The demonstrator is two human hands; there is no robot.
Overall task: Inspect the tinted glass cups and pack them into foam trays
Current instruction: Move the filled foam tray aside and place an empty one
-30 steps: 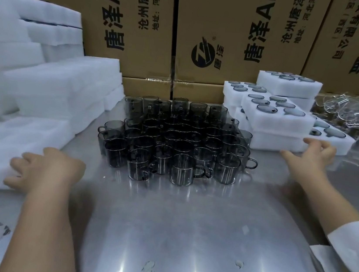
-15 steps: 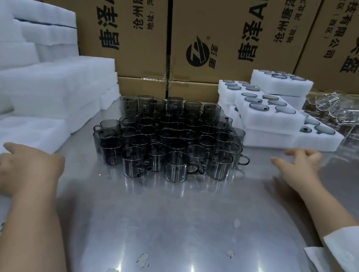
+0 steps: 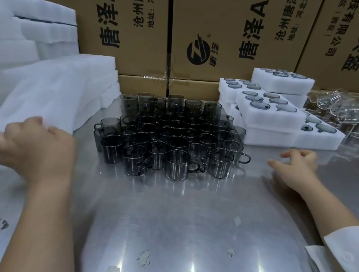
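Observation:
Several dark tinted glass cups (image 3: 173, 139) with handles stand packed together in the middle of the metal table (image 3: 186, 216). My left hand (image 3: 32, 150) grips the near edge of a blank white foam tray (image 3: 48, 100) at the left; the tray is tilted up off the pile under it. My right hand (image 3: 295, 167) hovers low over the table to the right of the cups, fingers loosely curled, holding nothing. Filled foam trays (image 3: 270, 118) with cups sunk in their holes are stacked at the back right.
More white foam slabs (image 3: 10, 45) are piled along the left edge. Cardboard boxes (image 3: 233, 29) wall off the back. Clear glass cups (image 3: 348, 110) lie at the far right. Torn film flakes (image 3: 144, 259) dot the near table.
My left hand moved left onto the foam tray, took hold of its near edge and tipped it up. My right hand drew back from the filled trays toward the table.

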